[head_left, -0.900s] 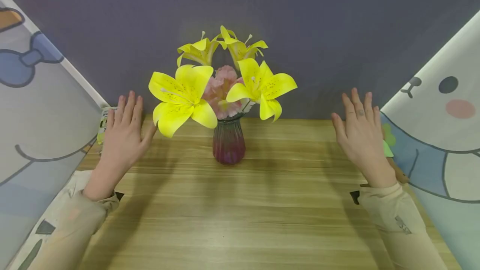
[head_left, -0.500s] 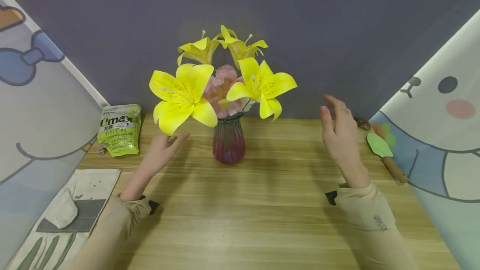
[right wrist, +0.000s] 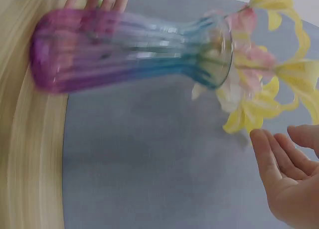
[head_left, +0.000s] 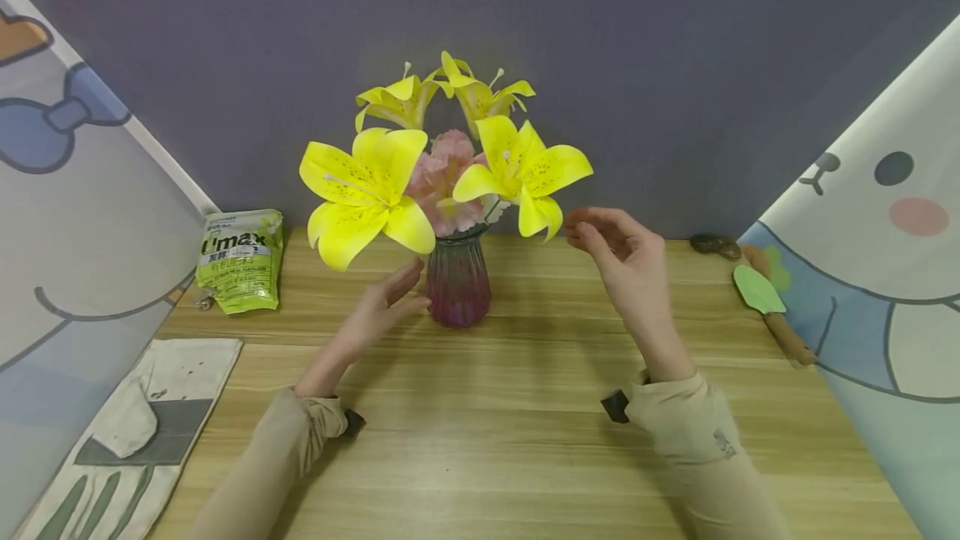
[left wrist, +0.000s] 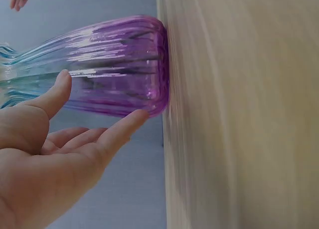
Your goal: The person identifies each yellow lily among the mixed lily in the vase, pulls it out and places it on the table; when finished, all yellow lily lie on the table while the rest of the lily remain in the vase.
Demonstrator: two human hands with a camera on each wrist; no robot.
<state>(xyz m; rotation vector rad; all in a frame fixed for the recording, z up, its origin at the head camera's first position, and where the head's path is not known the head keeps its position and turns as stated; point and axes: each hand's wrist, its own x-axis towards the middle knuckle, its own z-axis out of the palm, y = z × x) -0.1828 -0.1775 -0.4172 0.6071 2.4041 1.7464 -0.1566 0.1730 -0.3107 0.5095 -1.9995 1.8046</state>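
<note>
Head view puts the ribbed glass vase (head_left: 458,286) upright on the wooden surface (head_left: 465,457), purple at the base and bluish toward the mouth, with yellow lilies (head_left: 371,198) and pink blooms (head_left: 448,182) rising at its 12 o'clock. The left hand (head_left: 373,314) sits just beside it at 8 o'clock, its grip loose, thumb and fingers parted; whether they touch the glass, one cannot tell. The right hand (head_left: 636,269) is at 3 o'clock, its grip likewise slack, fingertips near the lily at 1 o'clock. Farther out, a green-and-white bag (head_left: 242,263) rests at 9 o'clock, a white-and-grey glove (head_left: 176,423) at 8 o'clock, a green-bladed trowel (head_left: 760,290) at 3 o'clock.
</note>
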